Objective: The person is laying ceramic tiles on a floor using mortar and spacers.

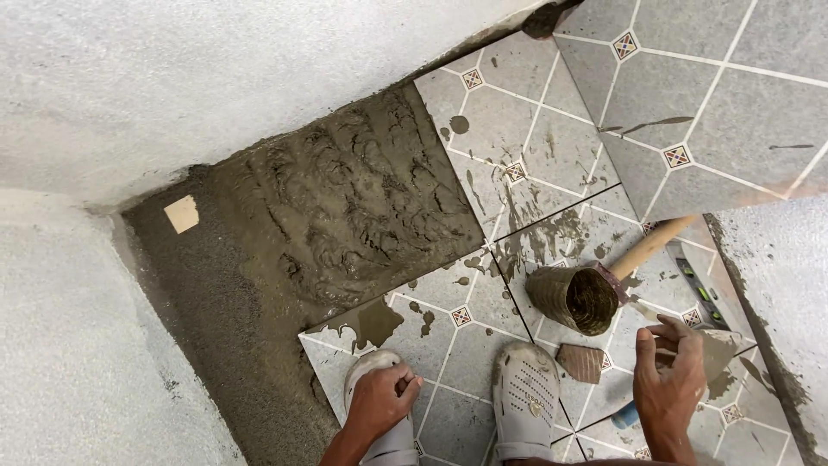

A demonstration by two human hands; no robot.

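Left of the mud-caked rubber mallet (580,295) lies a bed of wet mortar (345,207) in the wall corner. Nearer, the left hand (379,401) rests clenched and empty on a white clog (379,380). Right of the mallet, the right hand (671,380) grasps a trowel (716,354) over the tiles (483,129).

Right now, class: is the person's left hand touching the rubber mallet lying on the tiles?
Apart. The head view shows the left hand resting by the left shoe, with the other shoe and bare tile between it and the mallet.
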